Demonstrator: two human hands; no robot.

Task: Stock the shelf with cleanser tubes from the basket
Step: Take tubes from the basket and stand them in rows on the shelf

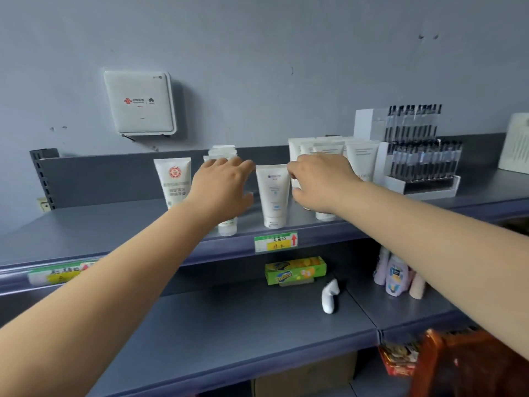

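Several white cleanser tubes stand cap-down on the top shelf (114, 222). One tube with a red emblem (172, 181) stands at the left, and a tube with blue print (273, 193) stands free between my hands. My left hand (226, 190) lies with fairly straight fingers in front of another tube, of which only the clear cap (227, 228) shows below the palm. My right hand (320, 184) has its thumb and fingers curled round a white tube (325, 216) at the front of a cluster of tubes (362, 160). The hand hides most of that tube.
A display rack of dark pens or pencils (420, 164) stands right of the tubes. A white router box (140, 103) hangs on the wall. The lower shelf holds a green box (294, 270), a white bottle (329, 299) and pastel bottles (396, 277). A blurred brown basket-like thing (472, 365) is at bottom right.
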